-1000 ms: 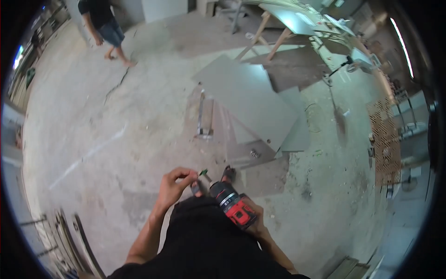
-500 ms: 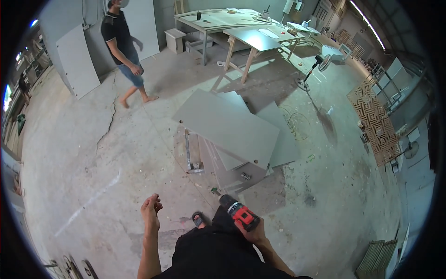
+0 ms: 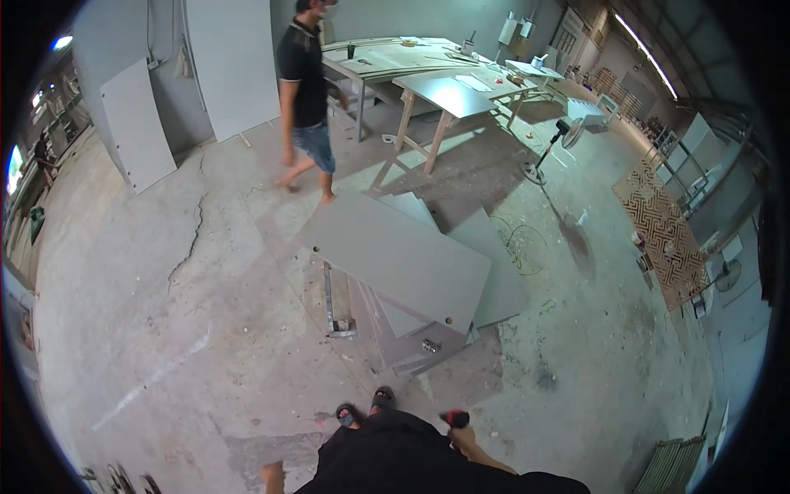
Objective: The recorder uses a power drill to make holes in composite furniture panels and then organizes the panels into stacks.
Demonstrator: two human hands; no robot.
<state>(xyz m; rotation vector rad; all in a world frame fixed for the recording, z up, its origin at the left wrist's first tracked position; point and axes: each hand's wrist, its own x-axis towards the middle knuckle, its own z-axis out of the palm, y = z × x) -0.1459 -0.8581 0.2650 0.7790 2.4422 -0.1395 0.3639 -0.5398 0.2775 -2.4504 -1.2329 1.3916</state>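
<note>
Standing over grey boards (image 3: 403,259) with a red drill (image 3: 454,419) held low.

Right hand (image 3: 463,438) holds the drill by its side, close to the leg. Left hand (image 3: 271,476) hangs down; I cannot tell if it is open. That drill looks hard and a bit heavy, best gripped round its handle.

Grey panels (image 3: 403,259) on floor, trestle tables (image 3: 448,95), walking person (image 3: 306,99)

The floor (image 3: 164,329) is rough, dusty, cracked concrete. The grey panels (image 3: 403,259) stacked on it look smooth and matt, like laminated board. The drill (image 3: 454,419) shows glossy red plastic. The trestle legs (image 3: 436,136) are bare wood.
</note>
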